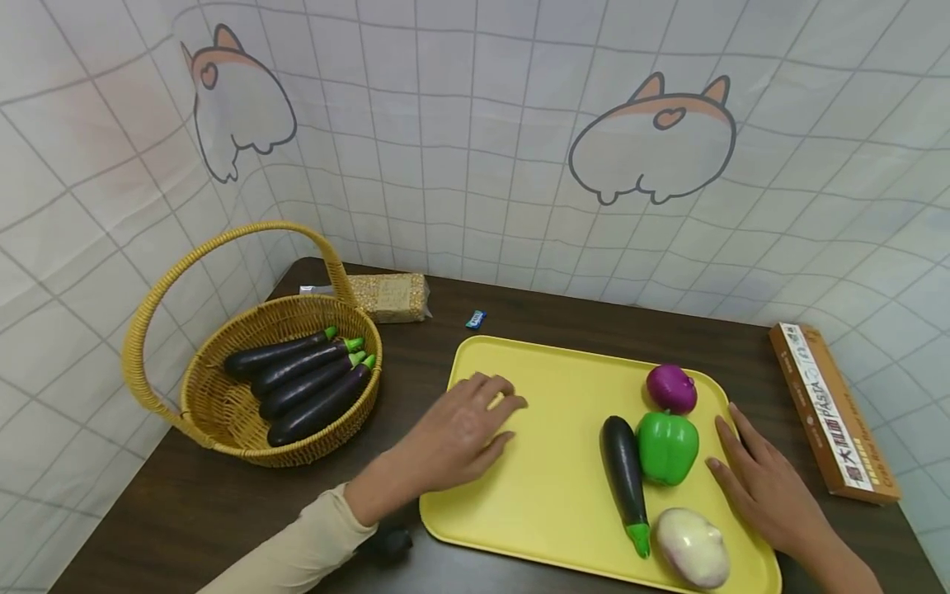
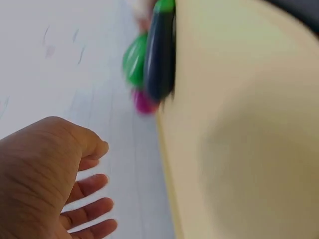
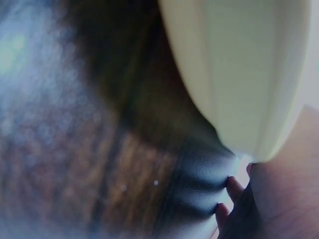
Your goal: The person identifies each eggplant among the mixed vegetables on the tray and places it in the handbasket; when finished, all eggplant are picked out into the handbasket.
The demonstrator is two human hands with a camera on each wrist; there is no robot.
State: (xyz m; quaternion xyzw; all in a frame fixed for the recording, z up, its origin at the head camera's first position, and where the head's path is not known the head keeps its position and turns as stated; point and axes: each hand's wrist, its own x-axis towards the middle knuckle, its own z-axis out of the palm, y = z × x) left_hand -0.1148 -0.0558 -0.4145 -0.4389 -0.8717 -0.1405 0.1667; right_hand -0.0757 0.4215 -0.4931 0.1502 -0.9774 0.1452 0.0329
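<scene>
My left hand (image 1: 463,429) is over the left part of a yellow tray (image 1: 549,371), fingers loosely bent with nothing in them; the left wrist view shows its thumb and fingers apart. At the tray's right rim lies my right hand (image 1: 772,487), fingers extended over the edge. Nearest to those fingers is a green bell pepper (image 1: 668,448). Beside the pepper an eggplant (image 1: 625,478) lies with its green stem toward me. Behind it sits a purple onion (image 1: 671,389), and in the front right corner a pale, purple-tinged round vegetable (image 1: 693,547).
A wicker basket (image 1: 200,388) with a tall handle holds several eggplants (image 1: 319,404) at the left. Behind it lies a bag of grains (image 1: 389,297), with a small blue packet (image 1: 476,319) to its right. A pasta box (image 1: 834,412) stands at the far right of the dark table (image 1: 594,312).
</scene>
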